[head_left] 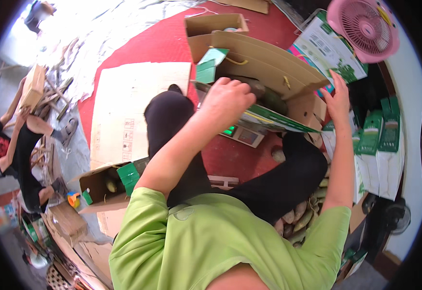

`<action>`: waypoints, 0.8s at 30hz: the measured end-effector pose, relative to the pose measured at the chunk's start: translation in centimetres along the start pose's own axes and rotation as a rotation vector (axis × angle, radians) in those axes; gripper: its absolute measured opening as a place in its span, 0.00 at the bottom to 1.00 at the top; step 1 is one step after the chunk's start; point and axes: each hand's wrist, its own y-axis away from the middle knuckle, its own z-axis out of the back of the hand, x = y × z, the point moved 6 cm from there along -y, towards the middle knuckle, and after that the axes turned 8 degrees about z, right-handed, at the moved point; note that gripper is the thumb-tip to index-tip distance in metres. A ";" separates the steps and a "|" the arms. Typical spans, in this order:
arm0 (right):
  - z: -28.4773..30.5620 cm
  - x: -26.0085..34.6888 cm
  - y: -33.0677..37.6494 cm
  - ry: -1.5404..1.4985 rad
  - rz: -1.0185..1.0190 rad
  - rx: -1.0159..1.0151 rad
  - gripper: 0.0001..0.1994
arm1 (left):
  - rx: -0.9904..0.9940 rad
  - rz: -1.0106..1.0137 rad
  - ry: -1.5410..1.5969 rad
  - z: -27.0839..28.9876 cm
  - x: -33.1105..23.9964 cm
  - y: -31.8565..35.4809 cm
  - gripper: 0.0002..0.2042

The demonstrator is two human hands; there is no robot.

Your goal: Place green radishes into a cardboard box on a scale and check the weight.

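Note:
In front of me an open cardboard box (pixel 264 54) stands with its flaps up and a yellow cord through its far panel. Dark green-brown long produce (pixel 272 100) lies inside; its exact kind is unclear. My left hand (pixel 228 102) is closed over the box's left part, with its fingers curled and what they grip hidden. At the right end my right hand (pixel 337 99) has its fingers apart, against the raised flap's corner. A scale with a green-lit display (pixel 242 135) sits below the box's near side.
Beside my left knee stands a smaller open box (pixel 105 186) with green flaps. Loose oval produce (pixel 300 217) is heaped by my right thigh. A pink fan (pixel 365 29) and green-white cartons (pixel 377 150) line the right side. At far left another person holds a brown box (pixel 32 87).

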 end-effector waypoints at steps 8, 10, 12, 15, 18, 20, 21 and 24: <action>-2.9 -1.0 -2.4 0.139 -0.158 0.334 0.11 | 0.093 -0.104 -0.116 0.0 0.2 0.0 0.02; -2.5 0.5 -3.3 0.086 -0.145 0.319 0.11 | 0.064 -0.090 -0.114 0.8 1.4 0.5 0.02; -1.8 1.8 -4.6 0.044 -0.145 0.300 0.10 | 0.031 -0.069 -0.107 2.0 3.1 0.6 0.03; -1.3 5.6 -9.2 0.100 0.043 0.271 0.10 | -0.050 -0.017 -0.007 4.0 7.4 1.7 0.04; -1.3 11.0 -13.5 0.140 0.224 0.255 0.11 | -0.088 0.101 -0.016 5.8 11.6 3.5 0.02; -1.5 14.2 -15.8 0.161 0.275 0.222 0.11 | -0.108 0.151 -0.009 7.6 13.0 4.7 0.03; -1.5 16.1 -17.0 0.175 0.329 0.190 0.11 | -0.124 0.208 -0.005 8.8 13.8 5.5 0.03; -2.2 20.3 -20.2 0.126 0.262 0.284 0.10 | -0.240 0.182 0.013 12.8 15.8 8.3 0.04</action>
